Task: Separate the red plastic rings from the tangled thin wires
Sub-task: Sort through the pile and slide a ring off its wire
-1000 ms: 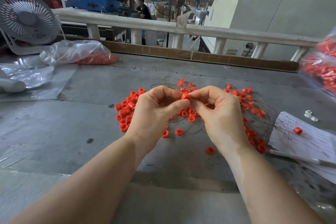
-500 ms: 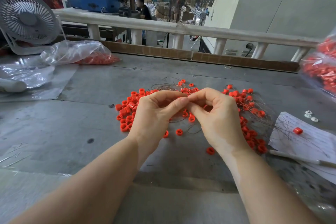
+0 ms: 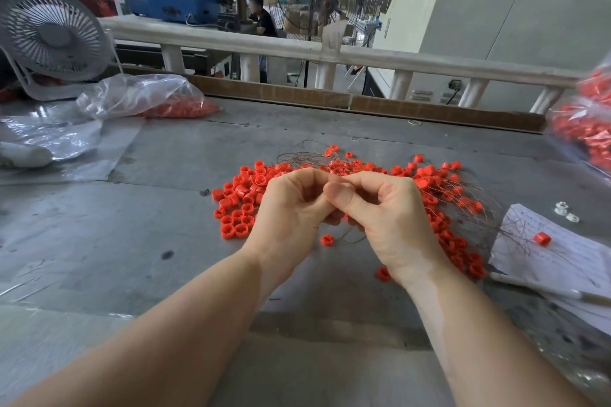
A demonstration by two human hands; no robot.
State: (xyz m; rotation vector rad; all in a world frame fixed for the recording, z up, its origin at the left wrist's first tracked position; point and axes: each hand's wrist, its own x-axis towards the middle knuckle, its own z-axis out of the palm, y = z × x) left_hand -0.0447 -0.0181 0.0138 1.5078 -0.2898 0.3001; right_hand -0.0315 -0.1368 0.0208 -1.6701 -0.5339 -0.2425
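Frankly, curled hands' grip [image 3: 334,195] hides whatever they pinch.

A white desk fan [image 3: 49,33] stands at the far left of the grey worktop [image 3: 99,241], beside a clear plastic bag [image 3: 139,96]. At the right lie handwritten paper [image 3: 562,251] and a white pen [image 3: 542,287].

Glossy red plastic rings [image 3: 238,205] and thin metal wires [image 3: 476,208] lie on a matt, scuffed grey table [image 3: 132,241].
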